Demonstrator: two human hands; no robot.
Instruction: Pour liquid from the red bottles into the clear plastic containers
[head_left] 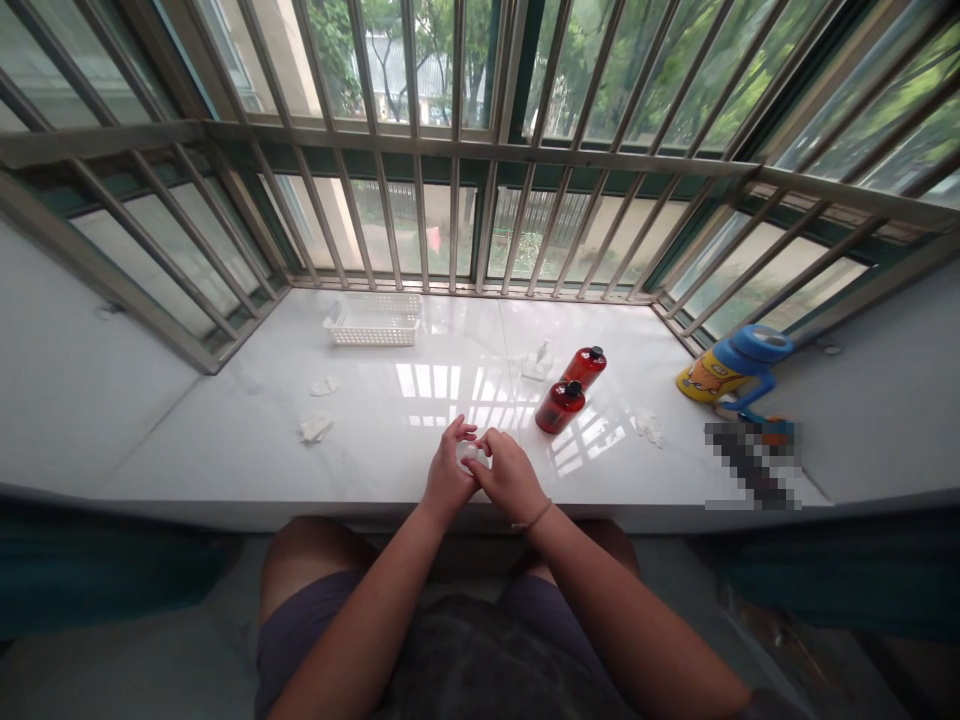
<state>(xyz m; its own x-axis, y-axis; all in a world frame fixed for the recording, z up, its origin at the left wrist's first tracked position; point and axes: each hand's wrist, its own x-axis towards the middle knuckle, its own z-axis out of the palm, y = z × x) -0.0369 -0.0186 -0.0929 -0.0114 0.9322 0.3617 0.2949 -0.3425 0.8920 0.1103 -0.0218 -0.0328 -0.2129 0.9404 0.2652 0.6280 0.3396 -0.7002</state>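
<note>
A white marble windowsill [217, 440] stretches beneath a barred window [480, 150]. At its right end stands a blue-and-yellow lidded cup [731, 365], beside a pixelated blur [752, 465]. A white plastic basket [373, 320] sits at the back, its inside hard to make out. Two red bottles [559, 406] with black caps stand close together, their contents unclear, near a small clear bottle [537, 362]. Crumpled white scraps [316, 428] lie about. The left hand [448, 472] and right hand [508, 476] meet near the sill's front edge, fingers curled around a small pale object [474, 456], mostly hidden between them.
</note>
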